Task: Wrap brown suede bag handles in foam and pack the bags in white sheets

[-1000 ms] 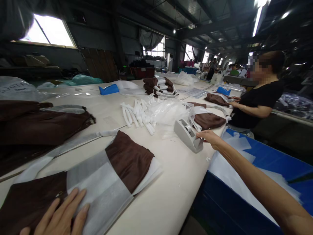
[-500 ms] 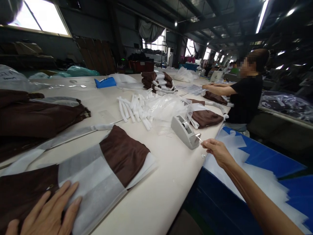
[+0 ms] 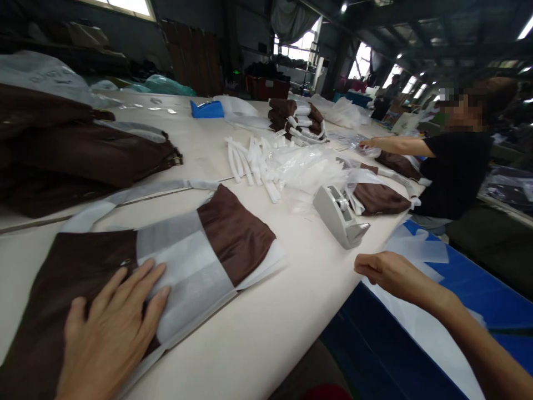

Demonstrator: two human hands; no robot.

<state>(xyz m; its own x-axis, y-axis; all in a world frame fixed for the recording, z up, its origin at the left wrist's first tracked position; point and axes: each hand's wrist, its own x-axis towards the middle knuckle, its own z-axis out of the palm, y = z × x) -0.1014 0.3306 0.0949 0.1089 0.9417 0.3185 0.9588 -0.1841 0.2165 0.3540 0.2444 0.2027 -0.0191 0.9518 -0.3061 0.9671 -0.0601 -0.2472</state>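
My left hand (image 3: 110, 328) lies flat with fingers spread on a folded brown garment (image 3: 237, 233), partly on the white tissue paper (image 3: 187, 266) wrapped round its middle. My right hand (image 3: 389, 272) hovers at the table's right edge, fingers curled and pinched together; I cannot make out anything between them. A grey tape dispenser (image 3: 339, 214) stands a little beyond that hand, not touched by it. The garment rests on the cream table (image 3: 291, 311).
Brown garments (image 3: 83, 150) are piled at the left. White strips (image 3: 250, 161), clear plastic bags (image 3: 308, 166), wrapped brown bundles (image 3: 297, 119) and a blue dispenser (image 3: 207, 108) lie further back. A co-worker in black (image 3: 453, 166) works at the right. A blue bin with white sheets (image 3: 458, 289) is below my right arm.
My right hand has left the grey tape dispenser and drawn back toward me along the table edge. My left hand stays pressed on the wrapped garment; the view has tilted down.
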